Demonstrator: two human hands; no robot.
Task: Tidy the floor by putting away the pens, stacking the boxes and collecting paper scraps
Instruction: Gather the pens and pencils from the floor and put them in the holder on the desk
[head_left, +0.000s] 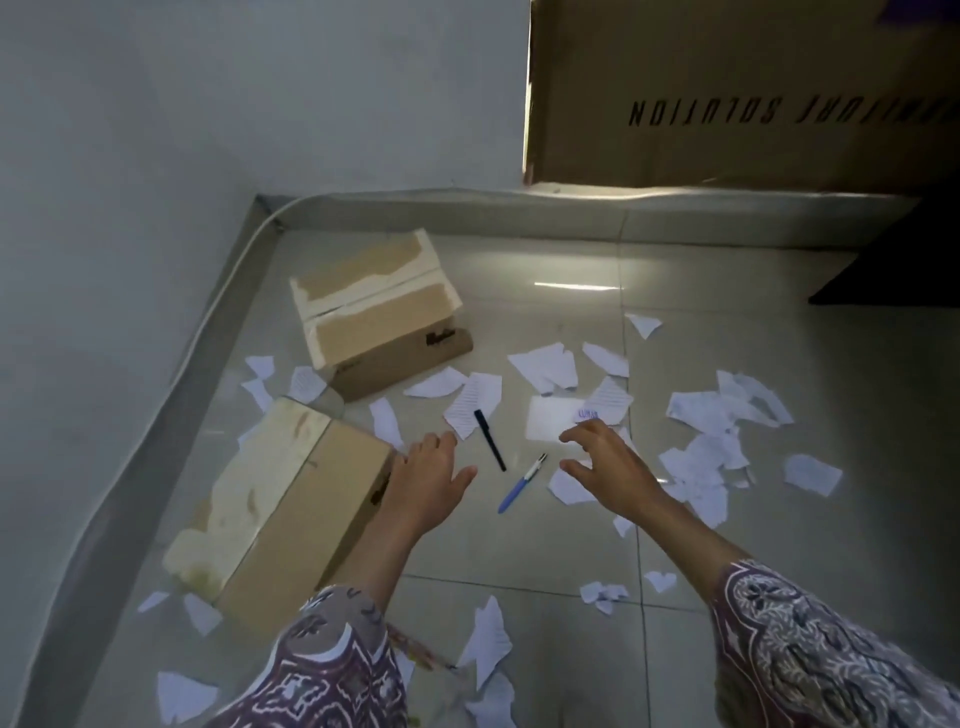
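Two arms come in from the bottom of the picture. The left hand (426, 478) and the right hand (610, 467) are bare, with no rings, no watch and no gloves. The lower arms are bare too.

Each arm has a loose cloth sleeve that ends part way down the lower arm. The left sleeve (322, 665) has a busy pattern of dark red, brown and white, with curly lines and boxy shapes. The right sleeve (831, 654) has the same kind of cloth, with round flower shapes in grey, cream and dark red.
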